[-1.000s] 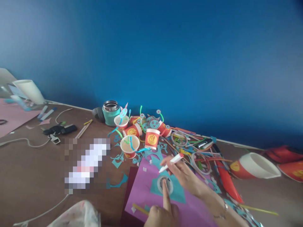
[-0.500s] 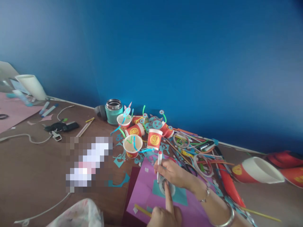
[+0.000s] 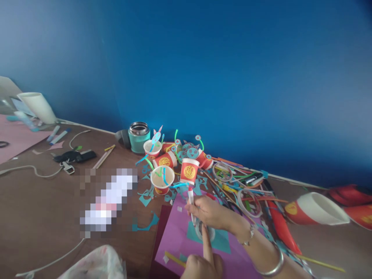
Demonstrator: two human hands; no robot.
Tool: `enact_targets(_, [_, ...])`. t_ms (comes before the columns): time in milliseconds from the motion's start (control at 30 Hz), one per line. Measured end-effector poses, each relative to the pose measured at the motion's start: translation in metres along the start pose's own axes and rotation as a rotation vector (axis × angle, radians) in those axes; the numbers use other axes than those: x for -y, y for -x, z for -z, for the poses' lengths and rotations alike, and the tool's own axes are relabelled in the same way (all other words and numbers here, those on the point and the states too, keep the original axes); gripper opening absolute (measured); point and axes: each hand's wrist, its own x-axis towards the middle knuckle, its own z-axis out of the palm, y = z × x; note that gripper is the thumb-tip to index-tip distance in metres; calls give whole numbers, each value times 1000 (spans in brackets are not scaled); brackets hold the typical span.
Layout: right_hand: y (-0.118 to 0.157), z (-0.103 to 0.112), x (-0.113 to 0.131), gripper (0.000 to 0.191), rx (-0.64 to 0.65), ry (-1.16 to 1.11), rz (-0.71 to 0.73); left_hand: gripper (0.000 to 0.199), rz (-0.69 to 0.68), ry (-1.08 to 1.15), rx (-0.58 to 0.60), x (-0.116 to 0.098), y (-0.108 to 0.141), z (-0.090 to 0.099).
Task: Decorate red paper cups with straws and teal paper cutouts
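Observation:
My right hand (image 3: pixel 206 211) is closed on a white marker with a red cap end (image 3: pixel 191 197), held nearly upright. The marker's lower end is at the left edge of a translucent ring that looks like a small tape roll (image 3: pixel 213 235). The ring lies on a teal paper square (image 3: pixel 223 244) over a purple sheet (image 3: pixel 174 232). From the near side, my left hand (image 3: pixel 202 265) presses the ring with its stretched index finger, its other fingers curled. Beyond the hands stand red and white paper cups (image 3: pixel 189 171), some with rabbit faces and bent straws.
Teal paper scraps (image 3: pixel 145 198), tape rolls (image 3: pixel 250 203) and loose sticks crowd the table around the sheet. A teal thermos (image 3: pixel 139 137) stands by the blue wall. More paper cups (image 3: pixel 316 209) lie at right. Cables (image 3: pixel 37 172) and keys (image 3: pixel 68 167) are at left.
My right hand has shifted slightly left, and the marker's top has tipped left. My left index finger stays pressed on the ring.

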Motion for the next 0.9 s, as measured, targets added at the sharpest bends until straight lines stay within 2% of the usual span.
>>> enact_targets(333, [-1,3,-4,42,-41,41,21,24,-22,-9,4,1,-1,-3])
enact_targets(767, [4,1,-21,39,-194,-23,24,19,-15,29,-31,6,-2,-2])
enact_targets(900, [9,-1,-25,37,-266,-65,26,18,-23,74,-86,10,-1,-3])
